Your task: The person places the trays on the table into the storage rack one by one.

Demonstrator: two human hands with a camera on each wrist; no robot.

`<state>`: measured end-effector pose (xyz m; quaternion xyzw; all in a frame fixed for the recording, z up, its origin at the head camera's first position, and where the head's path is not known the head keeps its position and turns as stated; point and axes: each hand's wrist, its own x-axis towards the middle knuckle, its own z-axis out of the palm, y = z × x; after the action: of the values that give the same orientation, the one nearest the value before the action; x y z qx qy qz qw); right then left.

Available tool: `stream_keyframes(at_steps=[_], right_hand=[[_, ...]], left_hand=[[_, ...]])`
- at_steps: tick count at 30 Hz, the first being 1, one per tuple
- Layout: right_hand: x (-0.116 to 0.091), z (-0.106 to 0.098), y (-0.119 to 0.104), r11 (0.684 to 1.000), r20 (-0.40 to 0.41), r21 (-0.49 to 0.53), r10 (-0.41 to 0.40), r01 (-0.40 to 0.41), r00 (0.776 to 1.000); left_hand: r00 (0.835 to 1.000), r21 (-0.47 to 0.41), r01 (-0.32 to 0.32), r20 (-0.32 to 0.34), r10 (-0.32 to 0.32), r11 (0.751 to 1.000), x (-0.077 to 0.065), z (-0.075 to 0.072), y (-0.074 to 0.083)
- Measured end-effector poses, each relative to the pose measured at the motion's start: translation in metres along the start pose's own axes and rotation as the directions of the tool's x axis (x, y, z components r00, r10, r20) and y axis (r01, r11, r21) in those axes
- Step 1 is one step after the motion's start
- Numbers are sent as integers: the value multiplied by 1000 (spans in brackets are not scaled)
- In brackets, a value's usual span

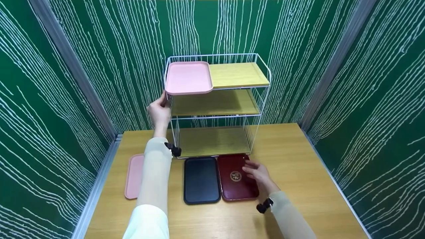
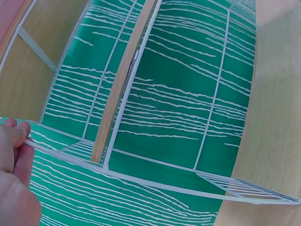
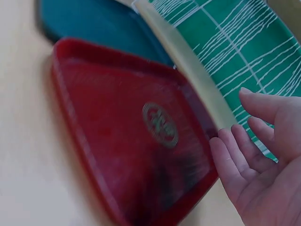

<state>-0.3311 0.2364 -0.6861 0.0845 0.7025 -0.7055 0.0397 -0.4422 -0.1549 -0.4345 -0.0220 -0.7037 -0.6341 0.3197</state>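
A three-tier wire shelf rack (image 1: 212, 116) with wooden boards stands at the back of the table. My left hand (image 1: 160, 111) grips its white front left post just below the top tier; in the left wrist view the fingers (image 2: 22, 155) curl round that wire. A square pink tray (image 1: 189, 78) lies on the left of the top tier, above this hand. My right hand (image 1: 257, 172), fingers spread and loosely bent, hovers by the right side of a dark red tray (image 1: 229, 189) with a gold round emblem. In the right wrist view the fingertips (image 3: 217, 143) are right at the tray's edge.
A black tray (image 1: 202, 181) lies just left of the red one, before the rack. Another pink tray (image 1: 133, 176) lies farther left, partly hidden by my left forearm. Green walls with white lines (image 1: 375, 83) enclose the wooden table (image 1: 292, 159) on three sides.
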Motion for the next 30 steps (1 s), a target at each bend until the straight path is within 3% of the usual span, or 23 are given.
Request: stream_keyframes(at_steps=[8, 16, 21, 27, 30], right_hand=[[-8, -19, 20, 998, -5, -59, 17, -17, 1000], [-12, -36, 25, 992, -67, -124, 15, -23, 998], [-15, -47, 27, 976, -15, -220, -10, 7, 1000], [-22, -57, 27, 971, 101, -230, 91, -65, 991], [-25, -59, 29, 962, 157, -268, 99, -54, 983]], left_hand=[[1000, 8, 5, 15, -5, 1000, -1, 2, 1], [1000, 37, -4, 12, 4, 999, -1, 2, -2], [1000, 26, 14, 7, -14, 1000, -2, 3, -4], [1000, 6, 14, 9, -14, 1000, -4, 2, -3], [1000, 22, 15, 15, -15, 1000, -4, 2, -2]])
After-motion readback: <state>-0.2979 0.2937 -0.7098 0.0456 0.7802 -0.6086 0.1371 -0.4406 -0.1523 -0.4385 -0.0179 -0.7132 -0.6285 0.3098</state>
